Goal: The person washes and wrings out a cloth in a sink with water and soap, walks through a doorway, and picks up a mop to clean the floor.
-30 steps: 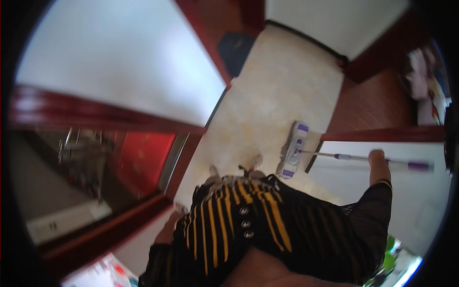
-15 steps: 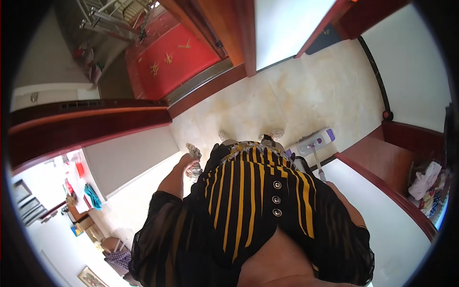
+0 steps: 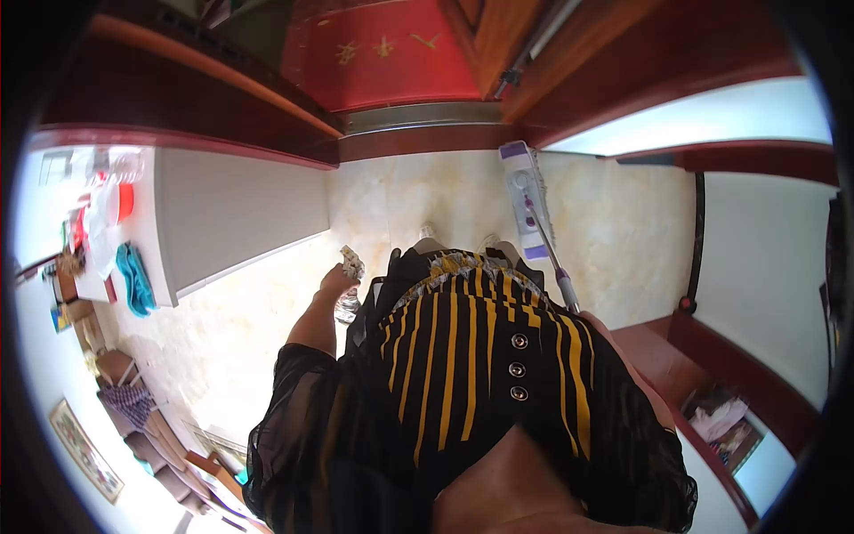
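My left hand (image 3: 339, 281) hangs beside my body, closed on a crumpled patterned cloth (image 3: 352, 262) that sticks out above and below the fingers. On the other side, my right hand (image 3: 589, 322) is partly hidden by my striped top, wrapped round the grey and white handle of a mop (image 3: 567, 287). The flat mop head (image 3: 527, 200), white with purple ends, lies on the pale tiled floor near the doorway. My feet show just beyond the hem of my clothes.
A red mat (image 3: 382, 53) lies beyond the door sill (image 3: 422, 116), between dark red wooden frames. A white panel (image 3: 240, 209) stands on the left, with a teal cloth (image 3: 136, 280) near it. Shelves with bags (image 3: 721, 418) are at lower right.
My view has turned toward the doorway. The mop head has moved forward and to the left, closer to the door sill, and is now turned lengthwise. Both hands keep their hold.
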Demonstrator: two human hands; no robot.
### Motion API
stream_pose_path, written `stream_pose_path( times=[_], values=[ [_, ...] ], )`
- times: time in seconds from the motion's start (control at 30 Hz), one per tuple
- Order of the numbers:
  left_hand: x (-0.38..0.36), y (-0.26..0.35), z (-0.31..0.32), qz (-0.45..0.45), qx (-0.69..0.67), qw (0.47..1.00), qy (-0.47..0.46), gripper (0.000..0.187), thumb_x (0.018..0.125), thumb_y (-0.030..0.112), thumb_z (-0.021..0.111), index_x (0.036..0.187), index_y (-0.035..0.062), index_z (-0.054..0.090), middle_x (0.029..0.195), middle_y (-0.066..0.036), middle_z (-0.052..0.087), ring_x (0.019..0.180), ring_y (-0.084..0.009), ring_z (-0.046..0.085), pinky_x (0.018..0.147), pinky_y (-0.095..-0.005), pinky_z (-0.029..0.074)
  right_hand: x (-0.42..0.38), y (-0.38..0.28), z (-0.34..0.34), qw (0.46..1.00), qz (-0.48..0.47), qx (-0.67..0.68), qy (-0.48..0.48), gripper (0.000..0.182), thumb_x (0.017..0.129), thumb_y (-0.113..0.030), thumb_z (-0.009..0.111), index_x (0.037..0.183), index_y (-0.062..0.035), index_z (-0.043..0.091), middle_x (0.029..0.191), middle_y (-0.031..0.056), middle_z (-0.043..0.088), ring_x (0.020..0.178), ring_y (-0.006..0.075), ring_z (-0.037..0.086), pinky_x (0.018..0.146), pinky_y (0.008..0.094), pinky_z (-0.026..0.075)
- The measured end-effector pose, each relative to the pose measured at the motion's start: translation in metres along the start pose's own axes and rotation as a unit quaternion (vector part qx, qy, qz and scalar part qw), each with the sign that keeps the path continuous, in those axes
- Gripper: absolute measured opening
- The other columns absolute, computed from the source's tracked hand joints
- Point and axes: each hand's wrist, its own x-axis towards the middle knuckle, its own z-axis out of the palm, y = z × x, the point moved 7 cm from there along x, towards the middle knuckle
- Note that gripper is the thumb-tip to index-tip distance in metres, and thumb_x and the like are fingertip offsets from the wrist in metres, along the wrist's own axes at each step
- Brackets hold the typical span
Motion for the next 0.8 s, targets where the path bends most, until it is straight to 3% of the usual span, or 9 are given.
stream_pose_path(
  times=[0.1, 0.17, 0.3, 0.37, 0.4, 0.47, 0.53, 0.63, 0.8],
  values=[
    [0.004, -0.024, 0.002, -0.014, -0.002, 1.0, 0.009, 0.061, 0.055, 0.031, 0.072, 0.105, 0.0035, 0.05, 0.099, -0.016, 0.061, 0.095, -0.0311, 0.058, 0.082, -0.0373, 0.046, 0.005, -0.032, 0.093, 0.998, 0.029, 0.057, -0.024, 0.023, 0.085, -0.012, 0.049, 0.107, -0.0081, 0.043, 0.06, -0.0003, 0.045, 0.048, 0.0095, 0.045, 0.041, 0.022, 0.038],
    [-0.003, -0.024, -0.004, -0.026, -0.056, 0.998, 0.014, 0.061, 0.055, 0.032, 0.072, 0.104, 0.0039, 0.05, 0.098, -0.017, 0.061, 0.094, -0.0319, 0.058, 0.082, -0.0383, 0.046, 0.022, -0.059, 0.129, 0.995, 0.021, -0.084, -0.049, 0.019, 0.087, -0.014, 0.049, 0.105, -0.0081, 0.046, 0.061, -0.0011, 0.043, 0.05, 0.009, 0.044, 0.043, 0.0212, 0.036],
    [0.001, -0.031, -0.001, -0.049, -0.143, 0.988, 0.009, 0.061, 0.056, 0.034, 0.072, 0.104, 0.0034, 0.051, 0.097, -0.019, 0.061, 0.094, -0.0327, 0.058, 0.08, -0.039, 0.046, 0.052, -0.104, 0.208, 0.98, 0.025, -0.159, -0.115, 0.019, 0.085, -0.016, 0.052, 0.101, -0.0078, 0.047, 0.062, -0.0019, 0.044, 0.051, 0.008, 0.044, 0.045, 0.0193, 0.036],
    [0.051, -0.071, 0.034, -0.02, -0.137, 0.99, -0.001, 0.06, 0.059, 0.038, 0.07, 0.105, 0.0029, 0.053, 0.098, -0.019, 0.061, 0.094, -0.032, 0.059, 0.079, -0.0389, 0.046, 0.069, -0.128, 0.243, 0.974, 0.027, -0.18, -0.132, 0.018, 0.083, -0.017, 0.054, 0.098, -0.0075, 0.05, 0.061, -0.0032, 0.044, 0.051, 0.0071, 0.043, 0.045, 0.0194, 0.036],
    [0.028, -0.051, 0.019, -0.063, -0.226, 0.972, -0.01, 0.06, 0.062, 0.043, 0.068, 0.104, 0.0023, 0.055, 0.097, -0.02, 0.062, 0.092, -0.0318, 0.06, 0.077, -0.0386, 0.046, 0.077, -0.143, 0.258, 0.965, 0.003, -0.24, -0.108, 0.015, 0.083, -0.019, 0.054, 0.093, -0.0077, 0.051, 0.06, -0.0038, 0.044, 0.051, 0.0067, 0.043, 0.046, 0.0188, 0.036],
    [0.032, -0.043, 0.021, -0.029, -0.233, 0.972, -0.007, 0.054, 0.063, 0.042, 0.067, 0.097, 0.0021, 0.058, 0.092, -0.018, 0.063, 0.088, -0.0307, 0.061, 0.075, -0.0382, 0.047, 0.085, -0.18, 0.293, 0.948, -0.027, -0.305, -0.09, 0.014, 0.083, -0.02, 0.054, 0.088, -0.008, 0.051, 0.06, -0.0044, 0.044, 0.05, 0.0064, 0.042, 0.046, 0.0183, 0.035],
    [0.014, -0.02, 0.004, -0.07, -0.241, 0.968, 0.003, 0.051, 0.062, 0.04, 0.068, 0.096, 0.0021, 0.059, 0.093, -0.018, 0.063, 0.088, -0.029, 0.061, 0.075, -0.0379, 0.047, 0.085, -0.204, 0.33, 0.915, -0.041, -0.378, -0.135, 0.021, 0.087, -0.018, 0.048, 0.102, -0.0038, 0.052, 0.064, -0.0039, 0.045, 0.056, 0.0062, 0.045, 0.051, 0.0191, 0.038],
    [0.005, 0.009, -0.007, -0.103, -0.261, 0.96, 0.012, 0.048, 0.062, 0.036, 0.069, 0.094, 0.0021, 0.059, 0.094, -0.017, 0.063, 0.088, -0.0264, 0.061, 0.075, -0.0375, 0.048, 0.094, -0.238, 0.38, 0.927, 0.045, -0.334, -0.163, 0.015, 0.086, -0.017, 0.047, 0.094, -0.0048, 0.048, 0.065, -0.0031, 0.047, 0.055, 0.0061, 0.046, 0.05, 0.0188, 0.038],
    [-0.021, 0.018, -0.003, -0.13, -0.301, 0.944, 0.024, 0.043, 0.061, 0.031, 0.07, 0.091, 0.0022, 0.06, 0.095, -0.015, 0.063, 0.087, -0.023, 0.061, 0.076, -0.037, 0.048, 0.122, -0.29, 0.478, 0.928, 0.049, -0.316, -0.193, 0.01, 0.085, -0.013, 0.044, 0.089, -0.0063, 0.039, 0.061, -0.0022, 0.043, 0.049, 0.0057, 0.041, 0.044, 0.0187, 0.033]
  ],
)
